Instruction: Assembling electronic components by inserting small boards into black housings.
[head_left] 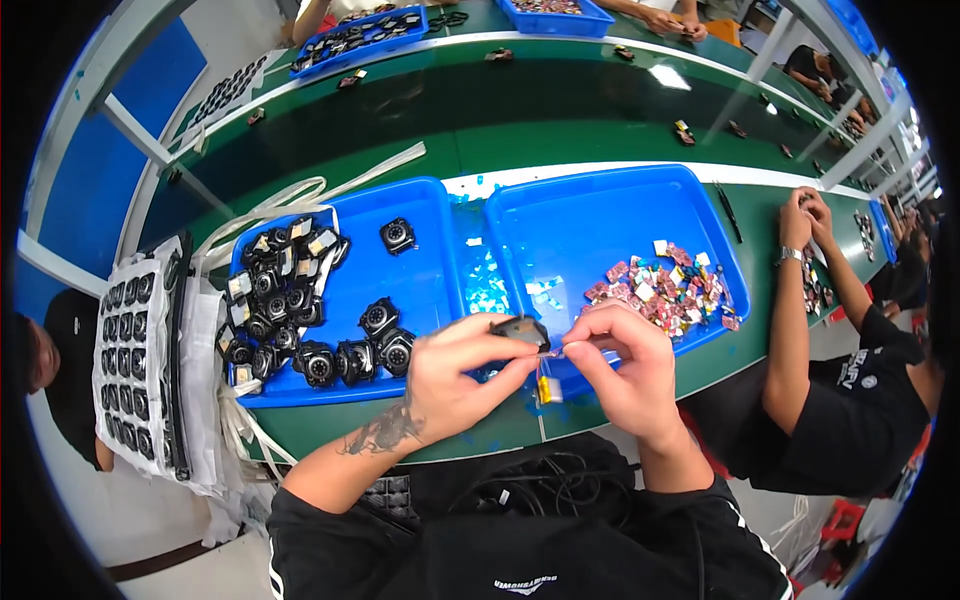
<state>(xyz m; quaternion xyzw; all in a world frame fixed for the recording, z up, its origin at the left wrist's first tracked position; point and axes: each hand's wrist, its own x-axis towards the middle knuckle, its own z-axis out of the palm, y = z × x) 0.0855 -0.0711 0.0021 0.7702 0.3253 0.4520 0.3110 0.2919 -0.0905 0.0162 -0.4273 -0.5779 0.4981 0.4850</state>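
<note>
In front of my body, both hands are close together over the table's near edge. My left hand is closed with thumb and forefinger pinched, and a black watch housing sits at its fingertips. My right hand is closed too, its thumb and forefinger pinching at a thin, small piece between the hands; its exact kind is hidden. Below the fingertips hangs a small silver block with yellow tape. The left blue tray holds several black watch housings. The right blue tray holds a heap of small red, white and yellow parts.
Blue film scraps lie between the trays. White straps run along the left tray. A stack of trays with watch housings stands at far left. Beyond the trays runs a green conveyor carrying small parts. A co-worker works at right.
</note>
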